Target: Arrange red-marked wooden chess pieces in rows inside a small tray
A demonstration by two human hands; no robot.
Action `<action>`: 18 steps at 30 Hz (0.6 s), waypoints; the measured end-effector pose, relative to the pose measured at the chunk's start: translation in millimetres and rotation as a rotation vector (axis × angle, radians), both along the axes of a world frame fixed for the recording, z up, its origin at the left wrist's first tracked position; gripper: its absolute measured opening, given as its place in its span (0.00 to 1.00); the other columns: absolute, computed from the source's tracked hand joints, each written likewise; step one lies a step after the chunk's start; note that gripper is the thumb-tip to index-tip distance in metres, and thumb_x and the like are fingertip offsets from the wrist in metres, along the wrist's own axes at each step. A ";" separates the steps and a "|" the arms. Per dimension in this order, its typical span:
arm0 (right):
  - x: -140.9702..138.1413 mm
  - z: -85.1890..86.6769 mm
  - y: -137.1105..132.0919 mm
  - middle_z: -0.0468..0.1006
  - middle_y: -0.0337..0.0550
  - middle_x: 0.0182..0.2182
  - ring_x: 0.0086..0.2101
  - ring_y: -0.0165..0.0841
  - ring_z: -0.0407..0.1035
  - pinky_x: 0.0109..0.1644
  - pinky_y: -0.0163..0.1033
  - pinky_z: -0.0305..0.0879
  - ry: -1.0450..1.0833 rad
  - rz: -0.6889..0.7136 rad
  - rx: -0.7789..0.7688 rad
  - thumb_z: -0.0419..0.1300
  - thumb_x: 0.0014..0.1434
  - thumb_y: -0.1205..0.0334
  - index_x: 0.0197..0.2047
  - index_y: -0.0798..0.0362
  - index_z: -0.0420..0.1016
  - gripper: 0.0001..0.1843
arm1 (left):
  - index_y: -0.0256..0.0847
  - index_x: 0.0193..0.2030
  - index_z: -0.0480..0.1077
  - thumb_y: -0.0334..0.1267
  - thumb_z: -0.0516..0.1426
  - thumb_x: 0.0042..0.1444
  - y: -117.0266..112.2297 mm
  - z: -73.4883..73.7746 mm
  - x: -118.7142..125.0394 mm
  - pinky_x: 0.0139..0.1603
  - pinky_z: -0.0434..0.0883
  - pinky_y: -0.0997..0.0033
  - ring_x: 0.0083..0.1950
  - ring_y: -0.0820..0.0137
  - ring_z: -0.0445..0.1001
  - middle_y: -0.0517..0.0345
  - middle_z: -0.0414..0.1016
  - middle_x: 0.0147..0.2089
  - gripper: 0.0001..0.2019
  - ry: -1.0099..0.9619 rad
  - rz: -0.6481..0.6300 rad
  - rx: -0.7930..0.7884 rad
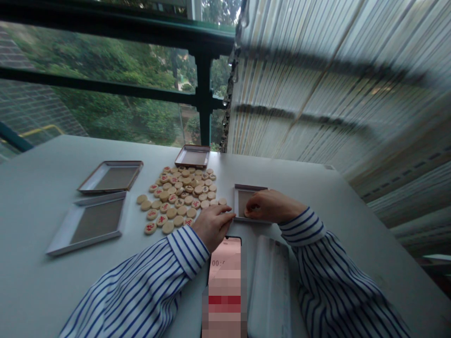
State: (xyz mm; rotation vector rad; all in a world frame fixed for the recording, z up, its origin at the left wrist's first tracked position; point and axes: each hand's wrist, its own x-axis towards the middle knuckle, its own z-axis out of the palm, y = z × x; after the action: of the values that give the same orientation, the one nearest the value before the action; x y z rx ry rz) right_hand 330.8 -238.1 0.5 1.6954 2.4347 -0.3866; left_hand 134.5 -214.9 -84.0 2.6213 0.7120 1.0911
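While the right hand [264, 205] curls over a shallow white-walled tray [243, 197] to the right of the heap of discs [183, 188], its thumb and fingers pinching what looks like one pale disc [247, 213], the left hand [213, 225] lies at the heap's near right edge, fingers loosely spread, their tips just beside that tray. The heap itself is of round, cream-coloured, wooden-looking pieces, overlapping at its middle and lying flat and single toward its near edge; some show red characters, some dark ones, and many a plain face. On the near side of the heap, to the right, lie a phone [225, 270] and a clear plastic case [269, 286]. Behind the heap sits a brown-rimmed tray [202, 164]; to its left, a larger brown-edged tray [120, 178] and a white-rimmed tray [98, 225] touch or nearly touch on the white counter [35, 192].
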 end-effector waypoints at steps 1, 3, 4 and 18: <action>0.1 -0.5 0.2 0.78 0.44 0.31 0.32 0.31 0.70 0.35 0.33 0.59 0.002 0.001 0.000 0.51 0.54 0.52 0.36 0.50 0.77 0.17 | 0.40 0.38 0.74 0.32 0.53 0.53 0.0 0.2 0.0 0.41 0.71 0.64 0.40 0.66 0.73 0.50 0.76 0.39 0.09 0.002 0.001 -0.005; 0.3 -1.2 0.4 0.78 0.43 0.31 0.31 0.31 0.70 0.34 0.33 0.59 0.002 0.003 -0.001 0.51 0.54 0.53 0.35 0.50 0.77 0.16 | 0.40 0.38 0.74 0.32 0.53 0.53 -0.2 0.5 0.0 0.41 0.71 0.63 0.40 0.65 0.73 0.50 0.76 0.39 0.09 0.007 0.000 -0.010; 0.3 -1.4 0.6 0.78 0.43 0.31 0.31 0.31 0.70 0.34 0.33 0.59 0.002 0.003 -0.005 0.51 0.54 0.53 0.35 0.50 0.77 0.16 | 0.39 0.38 0.74 0.32 0.53 0.53 -0.3 0.6 0.0 0.40 0.71 0.63 0.40 0.65 0.73 0.49 0.76 0.39 0.09 0.010 -0.001 -0.009; 0.3 5.4 1.4 0.77 0.42 0.29 0.29 0.30 0.68 0.31 0.32 0.56 -0.031 0.001 -0.035 0.51 0.54 0.56 0.33 0.49 0.78 0.14 | 0.40 0.39 0.74 0.31 0.54 0.52 -0.6 1.8 -0.3 0.41 0.71 0.63 0.41 0.65 0.73 0.50 0.76 0.39 0.10 0.015 -0.005 -0.006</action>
State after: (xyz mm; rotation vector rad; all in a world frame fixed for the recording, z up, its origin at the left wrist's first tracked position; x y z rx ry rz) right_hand 331.0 -236.6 5.9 1.6731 2.3927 -0.3965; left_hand 134.3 -215.5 -82.2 2.6273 0.7101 1.0678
